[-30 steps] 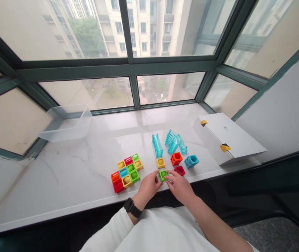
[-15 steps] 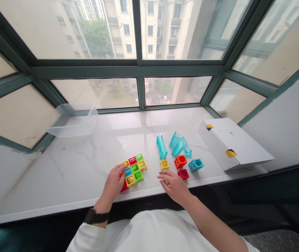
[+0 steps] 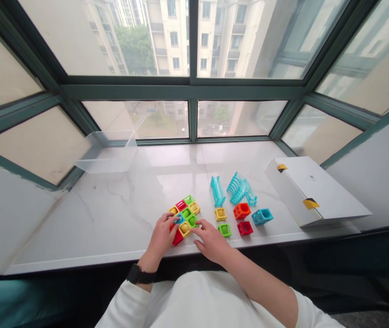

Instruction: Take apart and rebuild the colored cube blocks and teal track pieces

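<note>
A flat group of joined toy building blocks (image 3: 186,212) in yellow, green, red and blue lies near the sill's front edge. My left hand (image 3: 162,234) is closed over its left side, fingers on the blue and red blocks. At the group's lower right corner is my right hand (image 3: 211,243), thumb and index finger apart, fingertips at the edge of a green block. Right of that hand sit a loose green block (image 3: 225,230), a yellow block (image 3: 220,214), a dark red block (image 3: 245,228), an orange block (image 3: 242,211) and a blue block (image 3: 262,216).
Clear blue track pieces, one straight (image 3: 217,191) and some curved (image 3: 238,187), lie behind the loose blocks. A white box (image 3: 317,191) with yellow-black tabs stands at the right. A translucent plastic bin (image 3: 107,159) is at the back left, by the window frame (image 3: 181,92).
My right hand has moved left from above the loose green block to the joined blocks, uncovering that green block. My left hand stays on the group. The whole view has shifted slightly.
</note>
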### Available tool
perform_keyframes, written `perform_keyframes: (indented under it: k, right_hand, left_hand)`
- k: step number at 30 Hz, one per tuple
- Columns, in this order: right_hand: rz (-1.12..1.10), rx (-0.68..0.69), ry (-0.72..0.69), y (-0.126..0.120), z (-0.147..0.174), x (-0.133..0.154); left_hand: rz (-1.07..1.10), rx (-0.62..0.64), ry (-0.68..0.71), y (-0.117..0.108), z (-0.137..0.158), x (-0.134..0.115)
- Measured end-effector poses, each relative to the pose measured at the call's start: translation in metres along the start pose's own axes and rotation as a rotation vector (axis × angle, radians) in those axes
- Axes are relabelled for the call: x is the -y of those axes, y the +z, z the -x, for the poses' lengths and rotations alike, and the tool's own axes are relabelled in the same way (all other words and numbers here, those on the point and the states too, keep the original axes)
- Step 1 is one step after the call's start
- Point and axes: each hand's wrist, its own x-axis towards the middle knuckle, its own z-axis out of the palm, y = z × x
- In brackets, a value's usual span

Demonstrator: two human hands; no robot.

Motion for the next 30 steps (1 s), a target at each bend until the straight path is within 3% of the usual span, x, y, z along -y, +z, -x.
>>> perform_keyframes:
  k: [6,13,23,30]
  right_hand:
    - [0.021,0.027,-0.006,0.007,-0.003,-0.005]
    - [0.088,0.07,-0.044,0.014,-0.01,-0.014]
    - [0.073,0.005,-0.028,0.021,-0.009,-0.014]
    - [0.039,-0.065,0.06,0.005,-0.004,-0.016]
  left_hand:
    - [-0.179,-0.111,0.074,0.018,-0.004,-0.015]
    - [-0.334,-0.054,0.203,0.043,-0.011,-0.022]
    - [-0.35,-0.062,0.21,0.044,-0.012,-0.014]
    - [-0.327,-0.058,0.207,0.044,-0.013,-0.012]
